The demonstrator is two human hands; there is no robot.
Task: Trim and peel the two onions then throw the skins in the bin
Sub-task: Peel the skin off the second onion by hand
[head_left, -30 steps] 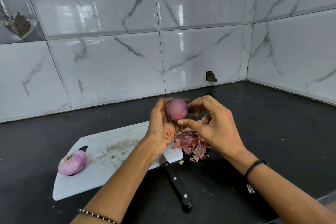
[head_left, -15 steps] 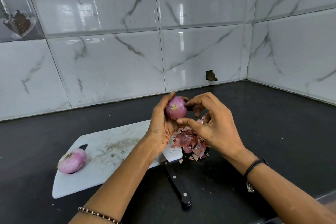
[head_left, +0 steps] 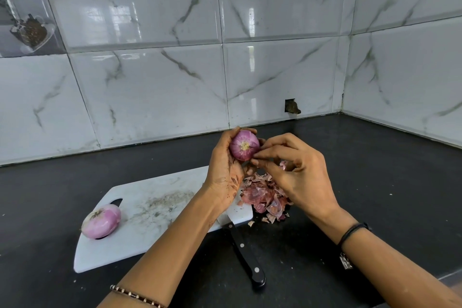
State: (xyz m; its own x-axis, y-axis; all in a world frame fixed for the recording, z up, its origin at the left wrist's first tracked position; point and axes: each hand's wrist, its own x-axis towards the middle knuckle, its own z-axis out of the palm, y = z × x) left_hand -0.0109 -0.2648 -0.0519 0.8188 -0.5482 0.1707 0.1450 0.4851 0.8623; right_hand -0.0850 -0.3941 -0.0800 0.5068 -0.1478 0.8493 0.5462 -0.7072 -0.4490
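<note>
My left hand (head_left: 225, 172) holds a purple onion (head_left: 243, 145) up above the counter, its cut end facing me. The thumb and forefinger of my right hand (head_left: 295, 177) pinch at the onion's right side. A second peeled onion (head_left: 101, 220) lies on the left end of the white cutting board (head_left: 150, 217). A heap of reddish onion skins (head_left: 265, 195) sits on the counter by the board's right end, partly hidden under my right hand.
A black-handled knife (head_left: 246, 257) lies with its blade on the board's right corner and its handle pointing toward me. The black counter (head_left: 375, 182) runs into a corner of marble-tiled walls. No bin is in view.
My left hand has turned the onion so its cut end now faces me. My right fingers have shifted to pinch at its right side.
</note>
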